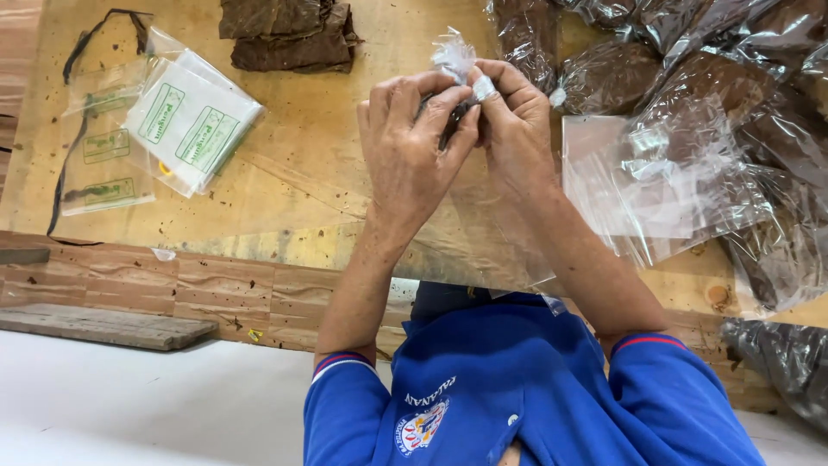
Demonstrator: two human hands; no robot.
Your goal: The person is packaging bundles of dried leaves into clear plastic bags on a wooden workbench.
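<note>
Left hand (412, 142) and right hand (515, 129) fingers pinch a clear bag (454, 59) mouth, unsealed; filled bags (690, 78) lie piled on the surface (319, 147)

Wooden table (328, 173) under plastic bags (664, 185)
</note>
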